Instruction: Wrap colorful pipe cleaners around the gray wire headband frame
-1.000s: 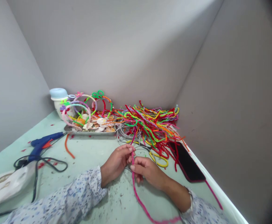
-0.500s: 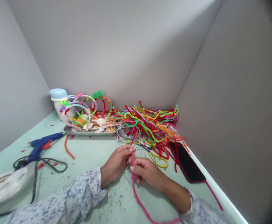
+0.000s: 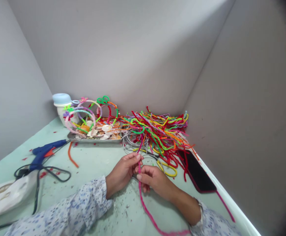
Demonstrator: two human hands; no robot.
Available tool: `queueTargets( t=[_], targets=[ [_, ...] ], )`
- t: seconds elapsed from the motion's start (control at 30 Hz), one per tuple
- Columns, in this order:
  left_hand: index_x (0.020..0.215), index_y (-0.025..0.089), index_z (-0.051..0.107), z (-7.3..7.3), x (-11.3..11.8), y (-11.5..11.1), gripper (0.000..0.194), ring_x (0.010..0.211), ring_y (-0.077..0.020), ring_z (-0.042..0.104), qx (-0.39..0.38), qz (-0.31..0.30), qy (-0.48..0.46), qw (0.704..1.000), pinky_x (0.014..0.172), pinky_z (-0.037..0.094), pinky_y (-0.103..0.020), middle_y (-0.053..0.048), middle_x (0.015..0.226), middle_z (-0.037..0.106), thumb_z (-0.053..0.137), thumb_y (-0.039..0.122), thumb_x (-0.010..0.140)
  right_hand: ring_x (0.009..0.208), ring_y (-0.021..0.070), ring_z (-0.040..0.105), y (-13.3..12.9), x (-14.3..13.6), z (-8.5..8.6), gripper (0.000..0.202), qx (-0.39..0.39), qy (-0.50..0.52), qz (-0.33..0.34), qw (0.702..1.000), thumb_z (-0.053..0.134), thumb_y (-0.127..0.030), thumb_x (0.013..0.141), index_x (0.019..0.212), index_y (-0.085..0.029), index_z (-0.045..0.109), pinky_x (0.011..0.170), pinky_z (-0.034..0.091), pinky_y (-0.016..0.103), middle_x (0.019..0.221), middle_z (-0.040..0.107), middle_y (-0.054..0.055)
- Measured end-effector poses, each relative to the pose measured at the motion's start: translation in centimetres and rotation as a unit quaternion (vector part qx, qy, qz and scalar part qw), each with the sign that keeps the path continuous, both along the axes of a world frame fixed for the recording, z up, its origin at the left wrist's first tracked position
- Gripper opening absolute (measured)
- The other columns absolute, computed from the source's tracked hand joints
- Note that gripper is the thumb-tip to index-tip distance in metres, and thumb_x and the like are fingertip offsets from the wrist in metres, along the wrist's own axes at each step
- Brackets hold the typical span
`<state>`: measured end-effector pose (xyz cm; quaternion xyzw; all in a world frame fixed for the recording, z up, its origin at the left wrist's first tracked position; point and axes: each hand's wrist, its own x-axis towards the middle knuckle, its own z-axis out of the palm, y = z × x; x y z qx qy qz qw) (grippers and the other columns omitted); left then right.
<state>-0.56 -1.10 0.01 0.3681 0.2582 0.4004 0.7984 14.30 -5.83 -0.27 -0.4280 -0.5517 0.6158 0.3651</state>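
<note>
The left hand [image 3: 123, 171] pinches a pink stem [image 3: 146, 210] over the table [image 3: 94, 164], with the right hand [image 3: 157, 182] pinching it just nearer the body. Its loose end curves to the right sleeve [image 3: 213, 220]; the phone [image 3: 197, 172] lies beyond.

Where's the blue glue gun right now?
Head view, left side: the blue glue gun lies on the table, its nozzle by the left end of the metal tray, its handle beside the white bag.
</note>
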Motion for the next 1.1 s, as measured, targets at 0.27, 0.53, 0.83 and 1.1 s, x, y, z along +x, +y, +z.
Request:
queueTargets(
  t=[0.27, 0.53, 0.83, 1.1],
  targets=[
    [0.089, 0.012, 0.065, 0.06, -0.04, 0.0, 0.015, 0.053, -0.0062, 0.05, -0.001, 0.008, -0.009, 1.0, 0.051, 0.039, -0.017, -0.001, 0.069, 0.058, 0.061, 0.025, 0.085, 0.042, 0.0089, 0.051, 0.0, 0.1, -0.2, 0.034, -0.008, 0.007, 0.011, 1.0, 0.066, -0.047, 0.078, 0.069, -0.017, 0.053, 0.044, 0.037, 0.021, 0.05, 0.056, -0.003],
    [0.087, 0.011, 0.067, -0.41, -0.14, 0.29, 0.012, 0.054, -0.0067, 0.051, -0.011, 0.008, -0.019, 1.0, 0.051, 0.04, -0.016, -0.001, 0.07, 0.057, 0.063, 0.022, 0.082, 0.038, 0.0076, 0.047, 0.06, 0.11, -0.03, 0.027, -0.003, -0.004, 0.008, 1.0, 0.063, -0.038, 0.077, 0.064, -0.018, 0.05, 0.042, 0.033, 0.02, 0.047, 0.052, -0.006],
    [0.089, 0.01, 0.067, -0.14, -0.02, 0.32, 0.014, 0.053, -0.006, 0.05, -0.008, 0.014, -0.005, 1.0, 0.051, 0.039, -0.016, -0.001, 0.069, 0.057, 0.064, 0.022, 0.082, 0.038, 0.0071, 0.046, -0.14, -0.08, -0.13, 0.026, 0.003, 0.004, 0.001, 1.0, 0.061, -0.036, 0.079, 0.064, -0.018, 0.049, 0.042, 0.032, 0.02, 0.047, 0.05, -0.006],
    [0.097, 0.01, 0.067, 0.08, -0.25, 0.13, 0.02, 0.055, -0.0089, 0.052, -0.025, 0.002, -0.03, 0.999, 0.053, 0.042, -0.02, -0.002, 0.069, 0.059, 0.057, 0.022, 0.085, 0.042, 0.0083, 0.05, -0.12, -0.27, 0.02, 0.029, -0.01, 0.013, -0.03, 0.999, 0.062, -0.043, 0.078, 0.068, -0.017, 0.052, 0.043, 0.036, 0.02, 0.051, 0.054, -0.004]
  ],
)
